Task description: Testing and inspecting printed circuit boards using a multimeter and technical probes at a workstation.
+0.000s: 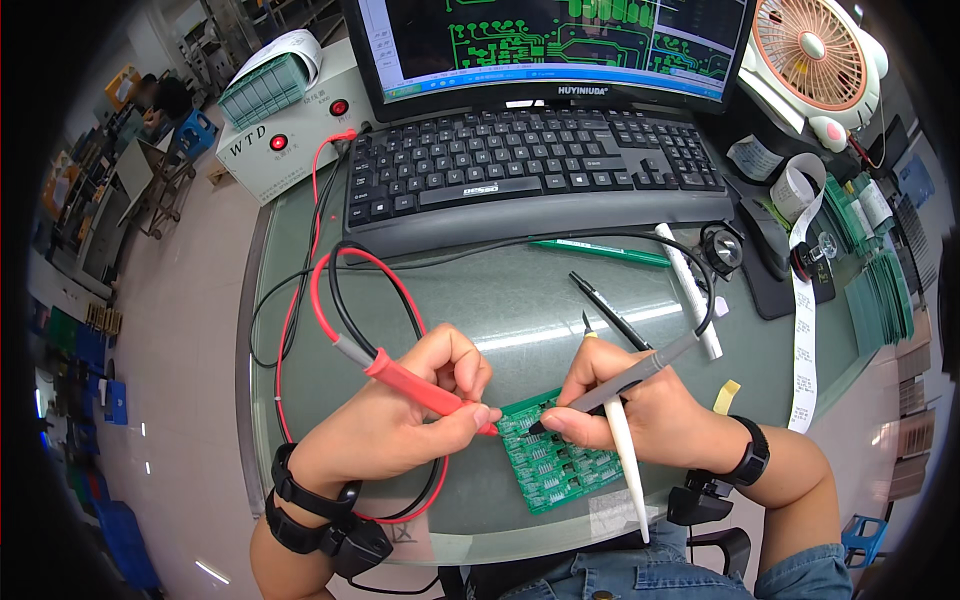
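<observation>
A green circuit board (pixel 565 478) with rows of small parts lies near the table's front edge. My left hand (pixel 395 425) is closed round a red test probe (pixel 418 390), its tip at the board's upper left corner. My right hand (pixel 655 415) grips a black-and-grey test probe (pixel 640 370), whose dark tip points down at the board's upper part. Also in my right hand is a slim tool with a white handle (pixel 628 470). A dark pointed tip with a yellow collar (pixel 588 328) shows above the fingers, seemingly its other end.
Red and black leads loop over the glass-topped table (pixel 470 290) from a white box (pixel 300 140) with red buttons. Ahead stand a keyboard (pixel 530 175) and monitor (pixel 550 50). Markers (pixel 610 310) lie beyond my right hand; a mouse (pixel 762 240) and paper strip (pixel 803 350) are further right.
</observation>
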`<state>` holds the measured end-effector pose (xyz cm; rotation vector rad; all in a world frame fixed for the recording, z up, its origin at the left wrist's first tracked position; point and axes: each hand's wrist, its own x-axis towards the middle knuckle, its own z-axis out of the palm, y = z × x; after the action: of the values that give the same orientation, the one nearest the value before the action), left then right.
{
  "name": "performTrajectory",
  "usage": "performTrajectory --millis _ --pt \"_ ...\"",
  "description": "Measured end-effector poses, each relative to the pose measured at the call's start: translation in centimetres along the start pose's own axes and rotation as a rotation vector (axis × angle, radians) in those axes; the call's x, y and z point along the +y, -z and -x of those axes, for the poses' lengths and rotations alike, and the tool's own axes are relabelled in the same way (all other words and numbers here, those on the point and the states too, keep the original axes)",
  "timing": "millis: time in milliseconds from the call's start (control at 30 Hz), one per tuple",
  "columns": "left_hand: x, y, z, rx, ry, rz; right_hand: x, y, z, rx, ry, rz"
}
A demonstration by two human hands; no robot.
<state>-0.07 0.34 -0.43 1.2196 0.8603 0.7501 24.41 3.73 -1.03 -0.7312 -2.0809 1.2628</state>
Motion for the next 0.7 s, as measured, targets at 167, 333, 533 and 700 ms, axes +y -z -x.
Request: performTrajectory --millis 167,333,533,700 --pt "0.16 -0.03 0.05 0.007 0.003 -0.012 -0.04 0.08 0.09 -0.017 -0.048 0.02" --pt "0.08 0.04 0.07 0.007 -0.002 -0.029 0.18 -0.21 0.21 -0.001 0.006 0.026" --pt "0.05 0.0 0.03 0.006 -0.01 -0.069 0.41 -0.26 0.1 0.015 0.011 0.013" --pt "-0.04 0.0 0.07 0.001 -0.013 -0.075 0.64 -0.31 0.18 0.03 0.023 -0.003"
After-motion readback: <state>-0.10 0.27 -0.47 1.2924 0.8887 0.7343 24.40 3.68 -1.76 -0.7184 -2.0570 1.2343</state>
